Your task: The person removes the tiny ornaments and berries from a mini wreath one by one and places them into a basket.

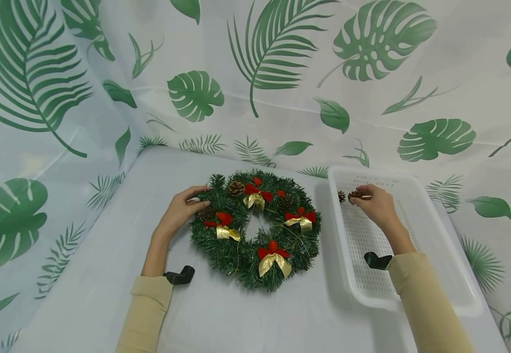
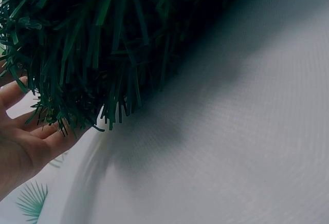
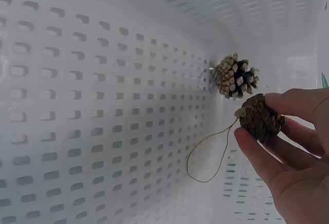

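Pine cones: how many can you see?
4. One pine cone in the right hand over the basket, pinched. One lies in the basket's far corner. Two sit on the wreath: and. More may hide in the needles.

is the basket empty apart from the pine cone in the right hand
No, a second pine cone lies in the white basket beyond the held pine cone.

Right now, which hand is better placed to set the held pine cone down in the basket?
The right hand. It already pinches the pine cone inside the white basket, beside another cone. The left hand rests on the wreath, outside the basket.
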Action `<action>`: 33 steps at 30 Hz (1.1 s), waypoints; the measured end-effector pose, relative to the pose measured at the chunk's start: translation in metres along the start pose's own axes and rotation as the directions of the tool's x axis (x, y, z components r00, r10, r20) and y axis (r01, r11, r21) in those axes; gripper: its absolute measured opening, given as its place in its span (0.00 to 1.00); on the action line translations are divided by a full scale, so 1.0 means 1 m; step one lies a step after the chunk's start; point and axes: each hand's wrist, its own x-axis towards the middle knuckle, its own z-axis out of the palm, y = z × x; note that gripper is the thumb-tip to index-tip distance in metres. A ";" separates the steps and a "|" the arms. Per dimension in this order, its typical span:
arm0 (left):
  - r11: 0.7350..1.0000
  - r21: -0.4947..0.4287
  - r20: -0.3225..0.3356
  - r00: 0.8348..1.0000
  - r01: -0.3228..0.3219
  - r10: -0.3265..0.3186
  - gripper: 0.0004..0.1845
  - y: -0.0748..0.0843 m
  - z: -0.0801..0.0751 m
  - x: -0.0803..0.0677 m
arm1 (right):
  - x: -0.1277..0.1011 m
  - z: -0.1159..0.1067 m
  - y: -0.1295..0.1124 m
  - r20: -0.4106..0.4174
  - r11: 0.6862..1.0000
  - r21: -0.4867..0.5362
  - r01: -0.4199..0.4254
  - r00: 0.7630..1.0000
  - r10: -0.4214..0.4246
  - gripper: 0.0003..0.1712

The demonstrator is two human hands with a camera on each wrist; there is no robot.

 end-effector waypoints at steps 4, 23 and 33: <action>1.000 0.001 0.003 1.000 0.008 -0.008 0.26 -0.001 0.001 0.001 | 0.001 0.002 0.002 0.000 1.000 -0.006 -0.015 1.000 0.015 0.27; 1.000 0.004 0.003 1.000 0.011 -0.011 0.27 0.002 0.001 0.000 | 0.012 0.008 0.012 0.006 0.999 -0.044 0.012 1.000 -0.012 0.25; 1.000 0.004 0.005 1.000 0.015 -0.015 0.26 0.001 0.001 -0.001 | 0.016 0.011 0.014 0.018 0.999 -0.038 -0.019 1.000 0.020 0.26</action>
